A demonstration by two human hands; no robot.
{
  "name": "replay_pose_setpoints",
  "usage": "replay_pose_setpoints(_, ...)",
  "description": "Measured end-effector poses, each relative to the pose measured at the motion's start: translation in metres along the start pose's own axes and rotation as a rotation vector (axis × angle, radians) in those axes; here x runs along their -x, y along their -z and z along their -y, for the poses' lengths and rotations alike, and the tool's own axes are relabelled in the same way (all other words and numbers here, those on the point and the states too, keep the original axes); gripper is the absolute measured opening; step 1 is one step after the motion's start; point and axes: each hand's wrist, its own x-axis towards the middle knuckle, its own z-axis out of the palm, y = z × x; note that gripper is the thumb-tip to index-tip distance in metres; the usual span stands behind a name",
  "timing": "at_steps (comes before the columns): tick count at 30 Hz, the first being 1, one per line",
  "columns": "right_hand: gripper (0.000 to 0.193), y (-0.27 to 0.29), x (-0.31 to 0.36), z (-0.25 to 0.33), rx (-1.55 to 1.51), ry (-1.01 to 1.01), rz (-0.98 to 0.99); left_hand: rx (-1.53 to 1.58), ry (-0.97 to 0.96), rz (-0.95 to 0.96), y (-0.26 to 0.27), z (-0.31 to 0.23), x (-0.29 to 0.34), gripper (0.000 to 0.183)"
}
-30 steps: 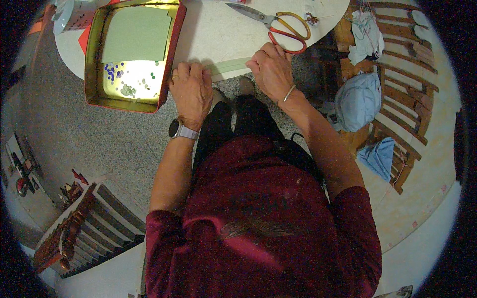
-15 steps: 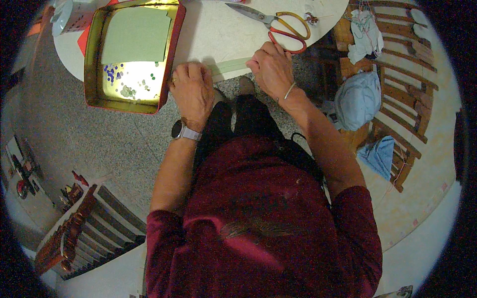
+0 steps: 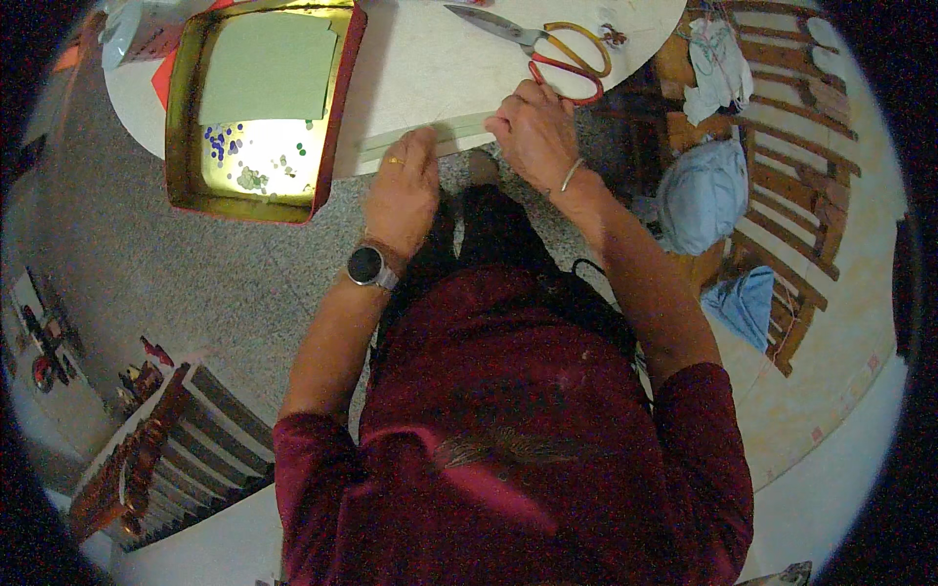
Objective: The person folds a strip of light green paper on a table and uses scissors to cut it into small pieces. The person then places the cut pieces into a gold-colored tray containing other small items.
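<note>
A narrow pale green folded paper strip (image 3: 459, 129) lies along the near edge of the round white table (image 3: 410, 73). My left hand (image 3: 404, 186), wearing a ring and a wristwatch, has its fingers pressed together on the strip's middle part. At the strip's right end my right hand (image 3: 537, 137) is closed, thumb toward the strip, fingertips partly hidden. Just beyond that hand lie large scissors (image 3: 532, 41) with red and yellow handles, blades pointing left. To the left stands a shallow red tin (image 3: 337, 127) with a gold inside, holding green paper sheets (image 3: 269, 73) and small round sequins (image 3: 225, 144).
A clear plastic container (image 3: 137, 34) stands at the table's far left, near something red. A small dark cluster (image 3: 614, 37) lies beside the scissors. On the right, a wooden slatted bench (image 3: 801, 156) holds a light blue bag (image 3: 703, 195) and cloths. Another slatted wooden seat (image 3: 186, 459) is lower left.
My left hand has slid right along the paper strip, from beside the tin toward my right hand, uncovering the strip's left part. My right hand stays nearly in place.
</note>
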Motion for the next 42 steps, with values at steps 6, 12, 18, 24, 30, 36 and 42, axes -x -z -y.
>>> replay_pose_setpoints(6,0.018,-0.006,-0.001,-0.003,-0.03,-0.047,-0.01,-0.009,-0.015,0.059,-0.012,-0.007,0.012,0.043)
replay_pose_setpoints(12,0.017,-0.005,-0.001,-0.004,-0.055,-0.047,-0.021,-0.171,-0.087,0.073,-0.021,-0.002,0.014,0.053)
replay_pose_setpoints(18,0.02,-0.01,0.001,-0.008,-0.052,-0.021,-0.064,-0.335,-0.116,0.094,-0.019,-0.006,0.015,0.06)
replay_pose_setpoints(24,0.021,-0.01,0.001,-0.008,-0.061,-0.03,-0.058,-0.441,-0.093,0.147,-0.014,-0.007,0.015,0.062)
replay_pose_setpoints(30,0.02,-0.009,-0.001,-0.007,-0.056,-0.035,-0.04,-0.46,-0.089,0.124,-0.017,-0.003,0.017,0.06)
replay_pose_setpoints(36,0.023,-0.005,-0.002,-0.007,-0.03,-0.021,0.05,-0.475,-0.137,0.15,-0.016,-0.005,0.013,0.057)
replay_pose_setpoints(42,0.025,-0.01,-0.002,-0.008,-0.046,-0.035,0.031,-0.434,-0.18,0.18,-0.023,-0.001,0.01,0.058)
